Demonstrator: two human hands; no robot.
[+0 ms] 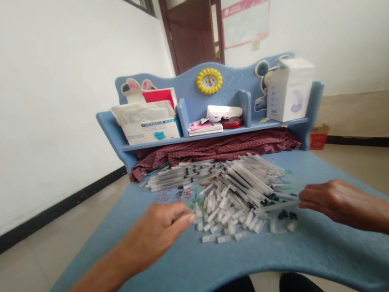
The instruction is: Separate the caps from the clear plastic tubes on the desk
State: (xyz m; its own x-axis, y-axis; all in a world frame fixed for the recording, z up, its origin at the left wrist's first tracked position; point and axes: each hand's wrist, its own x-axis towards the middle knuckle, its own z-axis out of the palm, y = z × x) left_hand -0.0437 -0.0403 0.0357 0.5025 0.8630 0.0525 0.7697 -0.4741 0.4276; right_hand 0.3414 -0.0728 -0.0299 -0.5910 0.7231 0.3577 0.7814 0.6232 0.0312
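Note:
My right hand (pixel 328 198) is closed, its fingertips around the end of a translucent pen barrel (pixel 276 207) that points left over the pile. My left hand (pixel 169 224) has thumb and fingers pinched together beside the left edge of a heap of clear pen caps (pixel 228 211); what it pinches, if anything, I cannot make out. Behind the caps lies a thick bundle of pen barrels (pixel 247 179), some with dark ends. More barrels (pixel 180 175) are stacked at the back left. Several small black pieces (pixel 287 215) sit near my right fingertips. Both hands are slightly blurred.
The blue desk (pixel 156 278) has a curved front edge above my knees. A checked cloth (pixel 217 148) is bunched under the shelf at the back. On the shelf stand a mask box (pixel 153 130), a red round tin (pixel 232 123) and a white box (pixel 290 90).

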